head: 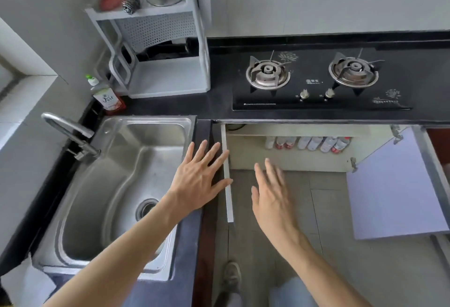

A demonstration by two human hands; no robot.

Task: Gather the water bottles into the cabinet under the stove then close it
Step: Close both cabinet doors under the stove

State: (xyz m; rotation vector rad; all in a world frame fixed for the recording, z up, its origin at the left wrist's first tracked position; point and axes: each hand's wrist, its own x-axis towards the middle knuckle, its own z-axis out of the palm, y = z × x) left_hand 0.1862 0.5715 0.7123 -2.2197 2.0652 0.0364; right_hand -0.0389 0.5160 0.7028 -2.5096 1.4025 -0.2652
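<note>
— Under the black glass two-burner gas stove (321, 80), what is there?

— An open white cabinet (287, 161). A row of clear plastic water bottles (309, 143), several with red labels, stands upright at the back of it, touching one another. None is visible outside it.

— How would they handle?

— Probably smooth, a little squashy, and fairly heavy if full; I cannot tell how full they are. Each would be best taken round the middle of its body. They seem already gathered, so the doors matter now.

— Describe the doors.

— Both swing outward. The narrow white left door (228, 185) shows edge-on, pointing towards the viewer. The wide pale lilac right door (387, 189) stands fully open over the grey tiled floor (316, 209), with metal hinges (396, 133) on its inner side. Both look like stiff, light panels. A flat push near the free edge, far from the hinges, should swing each one shut.

— And the hands?

— The person's left hand (198, 180) is flat, fingers spread wide and straight, above the dark counter strip (204, 131) beside the stainless steel sink (117, 172). Its fingertips (227, 152) reach the left door's edge; whether they press it, I cannot tell. The right hand (271, 192) hovers before the cabinet opening, fingers straight and slightly apart, touching nothing. Neither hand holds anything.
</note>
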